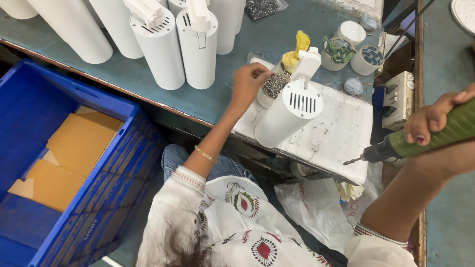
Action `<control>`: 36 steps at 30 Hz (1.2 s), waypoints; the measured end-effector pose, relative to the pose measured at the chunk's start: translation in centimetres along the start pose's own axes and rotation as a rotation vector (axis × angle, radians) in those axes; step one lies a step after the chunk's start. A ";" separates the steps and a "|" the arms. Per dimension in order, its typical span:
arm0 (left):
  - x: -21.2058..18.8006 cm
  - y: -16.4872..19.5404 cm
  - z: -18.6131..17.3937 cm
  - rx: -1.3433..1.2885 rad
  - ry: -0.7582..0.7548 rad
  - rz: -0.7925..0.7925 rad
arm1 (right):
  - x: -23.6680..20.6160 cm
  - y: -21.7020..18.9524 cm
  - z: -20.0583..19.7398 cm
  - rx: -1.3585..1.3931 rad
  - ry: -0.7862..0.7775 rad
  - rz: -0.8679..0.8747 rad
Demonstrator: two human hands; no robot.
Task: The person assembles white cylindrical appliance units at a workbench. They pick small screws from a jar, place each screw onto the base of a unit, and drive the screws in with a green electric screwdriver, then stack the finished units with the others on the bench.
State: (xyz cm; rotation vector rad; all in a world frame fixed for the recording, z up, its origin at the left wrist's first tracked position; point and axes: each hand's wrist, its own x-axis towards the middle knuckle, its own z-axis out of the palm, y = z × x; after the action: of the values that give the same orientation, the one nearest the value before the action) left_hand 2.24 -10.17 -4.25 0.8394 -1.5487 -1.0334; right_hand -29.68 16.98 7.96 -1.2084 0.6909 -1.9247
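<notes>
A cylindrical lamp housing (288,114) is laid on the foam block (341,133) at the centre. A cup of screws (273,87) is set at its 10 o'clock, touched by the left hand (249,81). At 3 o'clock, a power screwdriver (425,136) is held by the right hand (435,118). Upright housings (168,47) are grouped at 11 o'clock, tape rolls (367,59) at 1 o'clock, and a crate (64,163) at 9 o'clock.

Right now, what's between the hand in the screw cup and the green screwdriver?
In the head view, a white cylinder lamp lying on the white foam block.
</notes>
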 end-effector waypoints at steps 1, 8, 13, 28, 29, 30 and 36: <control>0.5 -0.1 0.4 0.063 -0.053 -0.003 | -0.1 0.0 0.0 -0.005 0.003 0.005; 0.8 7.5 -1.6 0.070 0.140 0.203 | -1.3 0.0 -0.4 -0.029 0.043 0.035; -11.5 14.7 -1.3 -0.189 0.019 0.320 | -1.7 -0.4 -1.1 -0.112 0.089 0.011; -15.1 1.0 16.6 0.278 -0.245 0.183 | -3.0 -1.5 2.9 -0.195 0.091 -0.036; -14.5 0.7 17.3 0.276 -0.254 0.156 | -3.1 -1.5 2.7 -0.286 0.066 -0.042; -13.9 0.6 17.9 0.277 -0.253 0.140 | -3.2 -1.4 2.5 -0.225 0.071 -0.029; -12.3 0.2 19.9 0.286 -0.230 0.062 | -3.1 -1.0 3.2 -0.349 0.128 -0.004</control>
State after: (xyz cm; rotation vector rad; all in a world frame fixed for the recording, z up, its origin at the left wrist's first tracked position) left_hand -14.64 4.83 -10.26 0.8832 -1.9388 -0.9000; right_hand -26.28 19.92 8.49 -1.2991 1.1297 -1.9500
